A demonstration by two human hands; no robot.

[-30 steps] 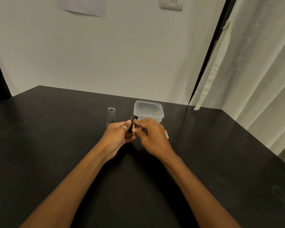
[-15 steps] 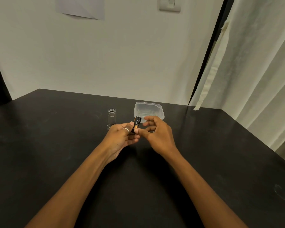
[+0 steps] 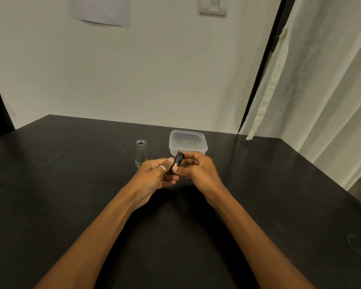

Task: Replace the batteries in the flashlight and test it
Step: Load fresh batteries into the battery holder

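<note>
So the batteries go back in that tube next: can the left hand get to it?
Probably yes: the flashlight tube stands open just beyond the left hand, nothing between, though that hand helps pinch the battery.

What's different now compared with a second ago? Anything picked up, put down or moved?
The battery holder was mostly hidden between the fingers; now it is tilted up with more of it showing, pinched by the left hand and the right hand. The orange-tipped battery seen beside the right hand a second ago is out of sight. The flashlight body stands upright and the plastic container sits where it was.
</note>
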